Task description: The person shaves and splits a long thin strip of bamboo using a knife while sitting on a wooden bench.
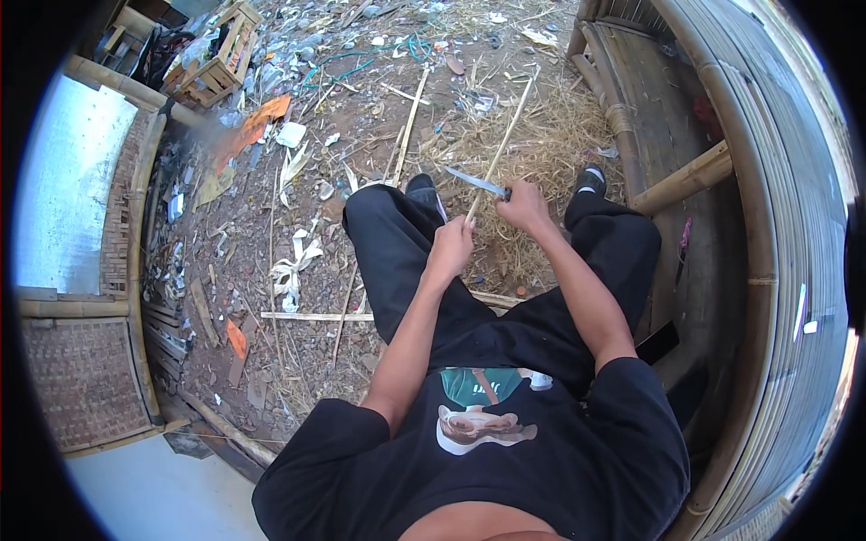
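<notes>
My left hand [450,247] is closed around the near end of a thin, pale bamboo strip [503,142], which slants up and away to the right. In my right hand [523,206] is a knife [475,181], gripped by its dark handle. Its blade points left and crosses the strip a little beyond my left hand; whether the edge touches the strip I cannot tell. Both hands are in front of my knees, above the ground. Pale, dry shavings [514,243] lie heaped below them, between my feet.
A bamboo bench [672,99] with a rounded pole frame runs along my right. Loose bamboo strips [412,126] lie on the littered ground ahead. A wooden crate [216,59] stands at the far left, near an orange scrap [262,122]. Woven panels [86,379] border the left.
</notes>
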Action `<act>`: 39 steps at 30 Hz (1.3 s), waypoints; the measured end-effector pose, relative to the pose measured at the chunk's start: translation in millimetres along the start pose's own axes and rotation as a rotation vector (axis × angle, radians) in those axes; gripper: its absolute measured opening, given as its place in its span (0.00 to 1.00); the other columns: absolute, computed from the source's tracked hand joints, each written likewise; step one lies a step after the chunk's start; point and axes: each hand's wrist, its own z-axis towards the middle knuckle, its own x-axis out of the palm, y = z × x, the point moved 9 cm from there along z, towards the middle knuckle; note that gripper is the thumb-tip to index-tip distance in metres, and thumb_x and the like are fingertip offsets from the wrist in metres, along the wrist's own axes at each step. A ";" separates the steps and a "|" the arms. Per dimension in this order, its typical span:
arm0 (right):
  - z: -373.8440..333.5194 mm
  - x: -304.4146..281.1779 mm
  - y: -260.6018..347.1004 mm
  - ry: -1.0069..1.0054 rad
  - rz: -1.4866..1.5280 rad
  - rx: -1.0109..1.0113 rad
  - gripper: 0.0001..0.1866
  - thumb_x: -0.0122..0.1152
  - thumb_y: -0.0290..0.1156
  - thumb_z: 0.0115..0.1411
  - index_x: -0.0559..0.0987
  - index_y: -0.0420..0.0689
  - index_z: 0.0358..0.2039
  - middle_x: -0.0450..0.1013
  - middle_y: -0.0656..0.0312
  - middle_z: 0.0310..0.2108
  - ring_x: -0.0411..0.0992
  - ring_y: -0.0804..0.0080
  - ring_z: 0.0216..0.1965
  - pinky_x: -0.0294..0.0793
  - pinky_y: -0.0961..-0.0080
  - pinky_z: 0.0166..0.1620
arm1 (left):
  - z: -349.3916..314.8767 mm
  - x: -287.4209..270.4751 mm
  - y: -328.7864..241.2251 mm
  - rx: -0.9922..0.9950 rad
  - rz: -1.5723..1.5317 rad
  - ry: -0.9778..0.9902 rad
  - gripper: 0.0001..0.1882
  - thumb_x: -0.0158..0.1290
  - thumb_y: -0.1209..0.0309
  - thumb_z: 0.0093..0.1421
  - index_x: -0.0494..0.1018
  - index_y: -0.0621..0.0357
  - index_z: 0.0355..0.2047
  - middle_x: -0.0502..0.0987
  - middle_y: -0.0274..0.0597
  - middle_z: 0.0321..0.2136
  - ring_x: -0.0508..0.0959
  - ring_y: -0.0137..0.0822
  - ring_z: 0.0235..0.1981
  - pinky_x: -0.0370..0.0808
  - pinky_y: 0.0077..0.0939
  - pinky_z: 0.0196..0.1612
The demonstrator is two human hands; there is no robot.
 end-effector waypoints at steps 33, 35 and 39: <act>3.9 57.5 -34.7 -0.115 -0.024 0.268 0.10 0.52 0.27 0.51 0.80 0.36 0.29 0.75 0.40 0.30 0.75 0.43 0.36 0.75 0.55 0.39 | -28.0 -2.7 -0.9 -0.163 0.198 -0.007 0.14 0.44 0.68 0.62 0.72 0.69 0.31 0.74 0.67 0.25 0.76 0.62 0.31 0.72 0.52 0.34; 18.8 36.1 -91.4 -0.101 -0.022 0.406 0.10 0.54 0.28 0.54 0.80 0.36 0.31 0.76 0.44 0.35 0.75 0.48 0.40 0.74 0.56 0.42 | -63.2 13.9 -7.9 -0.132 0.198 0.075 0.13 0.45 0.68 0.61 0.72 0.69 0.30 0.74 0.67 0.24 0.76 0.62 0.31 0.72 0.53 0.34; 22.6 30.2 -74.8 -0.063 0.007 0.370 0.12 0.58 0.29 0.49 0.79 0.35 0.33 0.75 0.40 0.36 0.74 0.44 0.40 0.74 0.56 0.43 | -66.5 -4.5 13.0 -0.136 0.140 0.031 0.12 0.44 0.72 0.61 0.72 0.68 0.27 0.73 0.63 0.21 0.75 0.60 0.27 0.70 0.48 0.31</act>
